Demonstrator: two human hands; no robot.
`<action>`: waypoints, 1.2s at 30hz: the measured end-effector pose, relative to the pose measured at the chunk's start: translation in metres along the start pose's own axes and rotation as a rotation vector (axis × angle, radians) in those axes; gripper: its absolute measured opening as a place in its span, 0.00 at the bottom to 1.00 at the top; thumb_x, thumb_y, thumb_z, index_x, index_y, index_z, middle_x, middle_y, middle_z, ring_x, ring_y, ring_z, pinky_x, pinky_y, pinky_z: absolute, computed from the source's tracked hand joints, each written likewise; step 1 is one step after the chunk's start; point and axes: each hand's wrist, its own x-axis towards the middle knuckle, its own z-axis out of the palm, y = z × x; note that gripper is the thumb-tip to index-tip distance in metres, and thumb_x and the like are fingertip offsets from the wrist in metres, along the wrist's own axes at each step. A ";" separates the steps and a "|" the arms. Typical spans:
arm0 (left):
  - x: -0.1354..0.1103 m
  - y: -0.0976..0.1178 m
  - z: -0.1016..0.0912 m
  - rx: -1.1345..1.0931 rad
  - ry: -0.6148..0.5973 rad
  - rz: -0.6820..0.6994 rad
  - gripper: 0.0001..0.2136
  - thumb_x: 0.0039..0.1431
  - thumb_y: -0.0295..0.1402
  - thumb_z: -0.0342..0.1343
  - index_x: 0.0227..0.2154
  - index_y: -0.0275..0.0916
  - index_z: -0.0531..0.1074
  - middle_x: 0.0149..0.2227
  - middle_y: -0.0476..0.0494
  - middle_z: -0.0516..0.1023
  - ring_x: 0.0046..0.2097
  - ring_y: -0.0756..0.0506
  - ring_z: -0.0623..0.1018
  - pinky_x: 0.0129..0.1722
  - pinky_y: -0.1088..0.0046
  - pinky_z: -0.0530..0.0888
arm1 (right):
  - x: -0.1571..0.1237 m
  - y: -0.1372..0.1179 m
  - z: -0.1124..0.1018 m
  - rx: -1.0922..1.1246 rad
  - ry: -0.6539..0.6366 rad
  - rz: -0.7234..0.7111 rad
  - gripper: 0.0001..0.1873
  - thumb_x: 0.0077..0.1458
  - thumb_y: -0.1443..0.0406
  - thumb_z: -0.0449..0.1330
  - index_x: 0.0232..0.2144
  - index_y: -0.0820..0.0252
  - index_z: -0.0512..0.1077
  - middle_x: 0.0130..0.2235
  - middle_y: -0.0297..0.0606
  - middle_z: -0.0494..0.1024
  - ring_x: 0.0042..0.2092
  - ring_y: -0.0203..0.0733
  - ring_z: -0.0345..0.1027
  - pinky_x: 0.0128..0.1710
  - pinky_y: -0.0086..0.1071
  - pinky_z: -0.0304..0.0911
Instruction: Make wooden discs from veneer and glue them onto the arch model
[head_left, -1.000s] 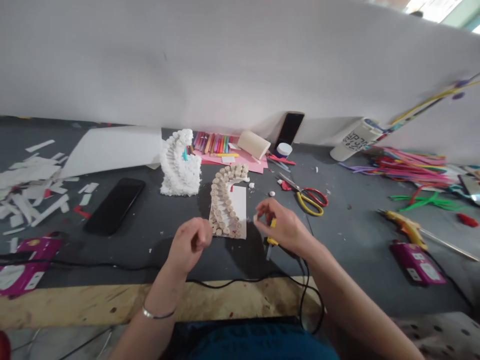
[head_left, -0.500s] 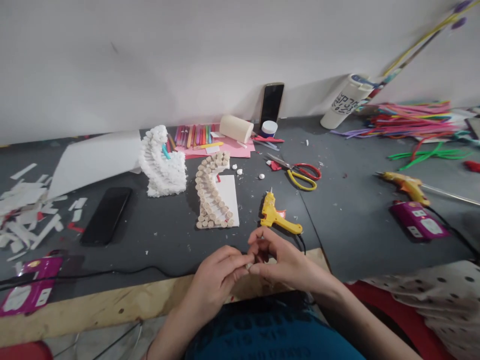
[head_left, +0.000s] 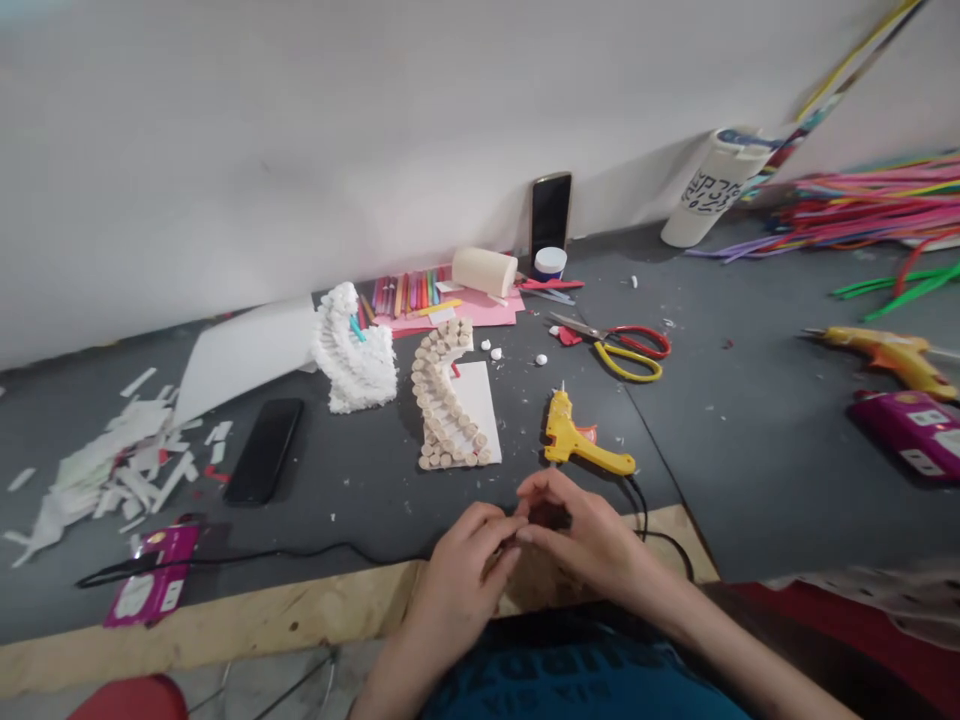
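Close to the table's front edge, my left hand (head_left: pixel 471 560) and my right hand (head_left: pixel 589 525) meet at the fingertips. Both are closed in a pinch, and whatever lies between them is too small and hidden to make out. Beyond them lies a curved piece (head_left: pixel 448 405) on white board, covered with small beige rolled discs and bearing a red bit. To its left stands a similar curved piece (head_left: pixel 352 350) covered in fluffy white material, with a turquoise bit. A yellow glue gun (head_left: pixel 574 435) rests just past my right hand, its black cord running down beside the wrist.
Red-and-yellow scissors (head_left: pixel 626 348), small white balls (head_left: pixel 541 360), coloured pens (head_left: pixel 409 290) and a cream roll (head_left: pixel 484 272) lie farther back. Paper scraps (head_left: pixel 127 455), a black phone (head_left: pixel 264 452) and a purple packet (head_left: pixel 154 580) are left; another glue gun (head_left: pixel 885 355) is right.
The view has shifted, so the table's things sit farther right, except for slight differences in height. My hands stay pinched together, and the small pale bit between the fingertips is now harder to see.
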 end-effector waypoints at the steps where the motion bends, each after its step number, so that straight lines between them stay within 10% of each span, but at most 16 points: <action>1: 0.000 -0.002 0.001 -0.007 0.020 -0.010 0.12 0.65 0.32 0.49 0.46 0.41 0.75 0.42 0.41 0.74 0.43 0.47 0.76 0.44 0.72 0.73 | 0.003 0.005 -0.005 -0.083 0.067 -0.069 0.10 0.55 0.62 0.59 0.40 0.56 0.67 0.37 0.37 0.77 0.37 0.42 0.71 0.39 0.37 0.66; 7: 0.004 -0.014 0.002 -0.047 0.218 -0.027 0.07 0.61 0.32 0.54 0.39 0.41 0.77 0.39 0.42 0.75 0.37 0.48 0.76 0.40 0.72 0.74 | 0.017 0.043 -0.051 -0.664 0.479 -0.333 0.13 0.59 0.64 0.53 0.46 0.59 0.68 0.47 0.48 0.75 0.47 0.53 0.68 0.47 0.46 0.64; 19: 0.010 -0.021 -0.002 -0.139 0.347 -0.015 0.09 0.64 0.34 0.51 0.40 0.42 0.75 0.43 0.41 0.73 0.40 0.47 0.75 0.39 0.71 0.73 | 0.028 0.065 -0.049 -0.838 0.421 -0.271 0.20 0.53 0.69 0.54 0.50 0.62 0.66 0.49 0.50 0.72 0.48 0.55 0.66 0.48 0.46 0.64; 30: 0.021 -0.026 -0.003 -1.025 0.512 -0.380 0.13 0.55 0.41 0.62 0.37 0.37 0.74 0.29 0.48 0.74 0.29 0.52 0.72 0.28 0.77 0.68 | 0.026 0.068 -0.064 -0.662 0.495 -0.249 0.11 0.57 0.70 0.49 0.41 0.60 0.68 0.40 0.46 0.77 0.43 0.49 0.71 0.43 0.40 0.65; 36: 0.022 -0.032 0.001 -1.060 0.509 -0.418 0.16 0.51 0.36 0.66 0.42 0.38 0.74 0.32 0.49 0.74 0.32 0.53 0.73 0.32 0.78 0.68 | 0.013 0.054 -0.053 -0.837 0.402 -0.198 0.17 0.59 0.61 0.55 0.49 0.62 0.67 0.47 0.51 0.74 0.48 0.56 0.66 0.43 0.44 0.65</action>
